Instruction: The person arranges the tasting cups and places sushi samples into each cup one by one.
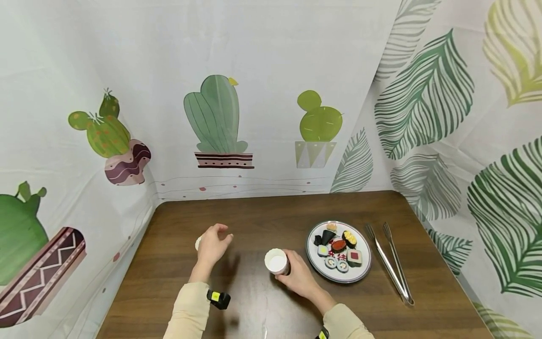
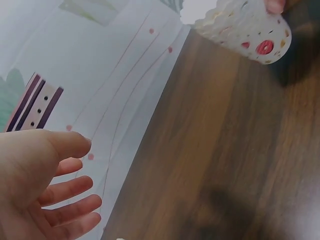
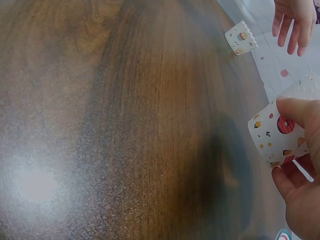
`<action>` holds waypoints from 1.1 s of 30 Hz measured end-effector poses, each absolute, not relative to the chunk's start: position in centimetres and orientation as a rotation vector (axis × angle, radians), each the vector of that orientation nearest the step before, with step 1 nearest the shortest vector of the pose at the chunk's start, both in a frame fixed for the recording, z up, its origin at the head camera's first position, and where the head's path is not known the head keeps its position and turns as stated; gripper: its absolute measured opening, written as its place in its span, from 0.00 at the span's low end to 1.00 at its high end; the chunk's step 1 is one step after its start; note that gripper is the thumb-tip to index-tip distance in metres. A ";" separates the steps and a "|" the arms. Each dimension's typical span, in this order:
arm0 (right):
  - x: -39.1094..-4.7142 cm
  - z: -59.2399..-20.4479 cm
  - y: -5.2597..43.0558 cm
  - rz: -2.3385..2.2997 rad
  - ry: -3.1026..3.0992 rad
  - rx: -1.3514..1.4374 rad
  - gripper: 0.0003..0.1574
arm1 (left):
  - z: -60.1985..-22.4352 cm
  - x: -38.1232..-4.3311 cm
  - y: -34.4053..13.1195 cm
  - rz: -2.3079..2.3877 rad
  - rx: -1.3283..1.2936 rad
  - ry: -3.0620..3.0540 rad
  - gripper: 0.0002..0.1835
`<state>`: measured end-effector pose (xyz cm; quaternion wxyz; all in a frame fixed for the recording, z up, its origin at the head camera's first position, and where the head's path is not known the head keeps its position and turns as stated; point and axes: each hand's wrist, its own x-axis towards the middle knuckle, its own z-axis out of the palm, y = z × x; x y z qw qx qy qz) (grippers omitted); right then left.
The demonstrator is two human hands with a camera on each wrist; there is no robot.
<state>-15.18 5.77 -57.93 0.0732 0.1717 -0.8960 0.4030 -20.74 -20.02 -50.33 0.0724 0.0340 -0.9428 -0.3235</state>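
Observation:
My right hand (image 1: pixel 298 274) grips a white paper baking cup (image 1: pixel 276 262) over the middle of the table, its scalloped mouth facing up in the head view. Doughnut and other small prints cover its side in the right wrist view, where the thumb lies on one side and fingers on the other. To the left, my left hand (image 1: pixel 213 245) hovers above the table with nothing in it, fingers spread and loosely bent. A second printed paper cup (image 3: pixel 241 38) stands near the table's left side; the left hand mostly hides it in the head view.
A round white plate (image 1: pixel 359 270) with a dark rim holds several sushi pieces (image 1: pixel 338 246), right of the right hand. Metal tongs (image 1: pixel 389 265) lie spread beyond it. Cactus and leaf printed cloth (image 1: pixel 271 56) hangs around the wooden table (image 1: pixel 262 207).

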 end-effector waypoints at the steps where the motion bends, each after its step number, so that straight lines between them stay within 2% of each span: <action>1: -15.2 -58.0 5.8 1.208 -2.689 0.517 0.41 | -50.4 -20.7 -19.8 -0.975 0.093 -2.834 0.17; 33: -15.1 -57.9 5.6 1.263 -2.680 0.519 0.41 | -50.2 -18.5 -12.9 -0.904 -0.439 -2.833 0.16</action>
